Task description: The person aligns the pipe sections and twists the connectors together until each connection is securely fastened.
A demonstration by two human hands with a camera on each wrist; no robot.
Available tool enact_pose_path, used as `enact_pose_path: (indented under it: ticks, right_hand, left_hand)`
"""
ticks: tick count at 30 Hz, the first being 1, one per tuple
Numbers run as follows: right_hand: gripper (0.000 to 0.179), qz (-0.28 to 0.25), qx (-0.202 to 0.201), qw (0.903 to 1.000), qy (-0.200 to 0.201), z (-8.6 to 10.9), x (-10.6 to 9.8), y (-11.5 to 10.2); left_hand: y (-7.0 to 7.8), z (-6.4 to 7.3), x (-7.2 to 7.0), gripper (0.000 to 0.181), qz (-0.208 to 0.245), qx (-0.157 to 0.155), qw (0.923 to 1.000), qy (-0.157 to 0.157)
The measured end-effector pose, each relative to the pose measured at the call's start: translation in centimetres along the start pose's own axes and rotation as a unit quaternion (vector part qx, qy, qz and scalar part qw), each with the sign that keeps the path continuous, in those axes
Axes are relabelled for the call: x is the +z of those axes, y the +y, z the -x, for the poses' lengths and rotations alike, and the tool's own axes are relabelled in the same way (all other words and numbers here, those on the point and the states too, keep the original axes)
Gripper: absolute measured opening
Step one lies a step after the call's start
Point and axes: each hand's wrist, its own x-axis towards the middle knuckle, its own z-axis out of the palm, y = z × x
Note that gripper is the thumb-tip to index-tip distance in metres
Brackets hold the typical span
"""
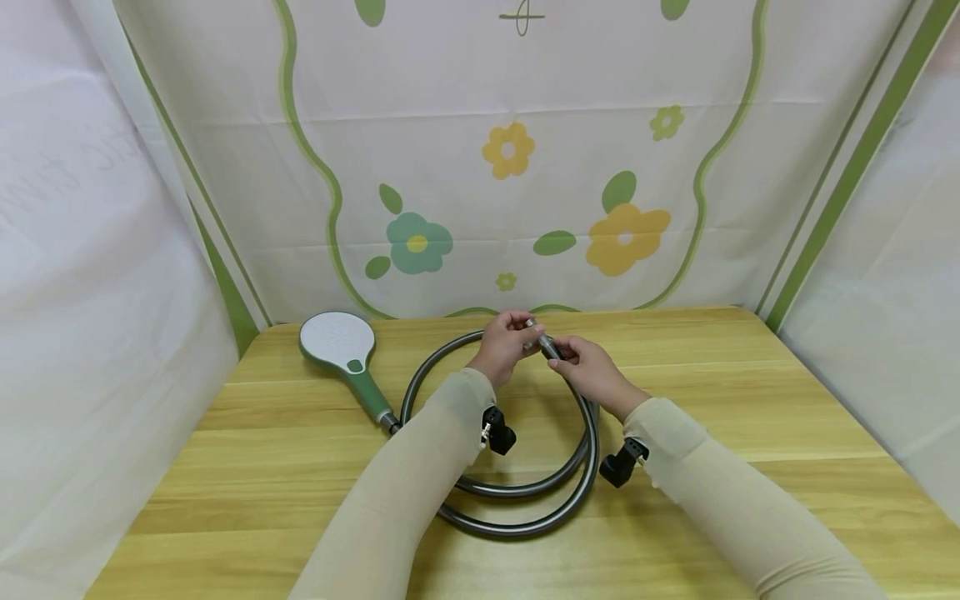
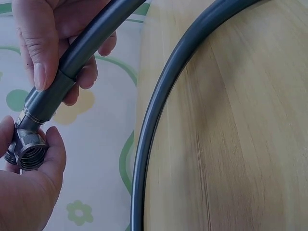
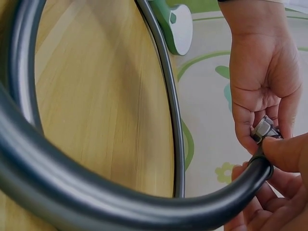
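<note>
Near the back of the table, my left hand pinches a small metal fitting between thumb and fingers. The fitting has a round, threaded opening that shows in the left wrist view. My right hand grips the dark grey shower hose at its end sleeve, thumb on one side and fingers on the other. Sleeve and fitting meet; whether they are screwed together I cannot tell. The rest of the hose lies in loops on the table under both arms. Its other end joins the handle of a green and white shower head.
The shower head lies face up at the back left of the wooden table. A floral cloth wall rises behind the table, with white cloth at both sides. A small black camera hangs from each sleeve.
</note>
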Motion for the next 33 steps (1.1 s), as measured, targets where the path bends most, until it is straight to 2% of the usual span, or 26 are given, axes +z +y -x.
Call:
enact_pose_path:
  ticks: [16, 24, 33]
  right_hand:
    - [0.041, -0.017, -0.007, 0.9989, -0.044, 0.03, -0.11, 0.12]
    - [0.051, 0.002, -0.005, 0.9996, -0.027, -0.01, -0.01, 0.28]
    - [0.046, -0.026, 0.005, 0.9996, -0.005, 0.05, 0.05, 0.29]
  left_hand:
    - [-0.14, -0.08, -0.03, 0.029, -0.009, 0.001, 1.0000, -0.002]
    - [-0.11, -0.09, -0.03, 0.029, -0.012, 0.002, 0.9999, -0.003]
    - [0.17, 0.19, -0.05, 0.033, -0.010, -0.002, 0.9999, -0.008]
